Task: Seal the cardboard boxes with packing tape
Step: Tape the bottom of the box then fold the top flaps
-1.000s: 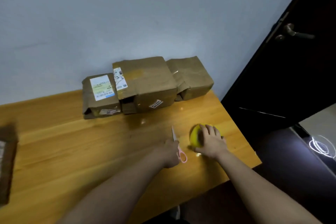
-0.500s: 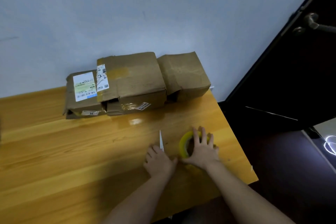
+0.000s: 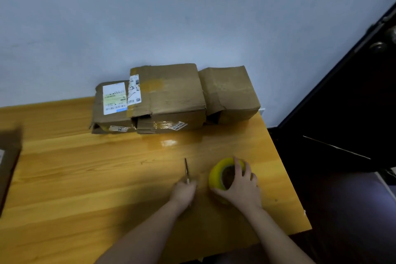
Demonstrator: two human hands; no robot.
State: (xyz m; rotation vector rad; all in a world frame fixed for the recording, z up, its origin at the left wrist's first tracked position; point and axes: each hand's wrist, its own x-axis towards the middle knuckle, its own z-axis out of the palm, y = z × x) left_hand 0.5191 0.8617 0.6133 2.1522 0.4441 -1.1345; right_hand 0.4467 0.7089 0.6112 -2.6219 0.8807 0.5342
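Note:
Three brown cardboard boxes stand in a row against the wall: a small one with a white label (image 3: 111, 107), a larger middle one (image 3: 169, 96) and a third (image 3: 229, 92) on the right. On the wooden table (image 3: 85, 178) my right hand (image 3: 240, 186) grips a roll of yellow packing tape (image 3: 218, 174), which is tilted on its edge. Just left of it my left hand (image 3: 184, 193) holds a pair of scissors (image 3: 186, 169) by the handles, with the blades pointing away from me toward the boxes.
Another cardboard box (image 3: 8, 163) pokes in at the left edge of the table. A dark door (image 3: 347, 103) stands open to the right, past the table's right edge. A pale wall (image 3: 171, 17) rises directly behind the boxes.
My right hand has tipped the tape roll up so that its core shows. My left hand has closed over the scissor handles and hidden the pink grips. The camera view has shifted.

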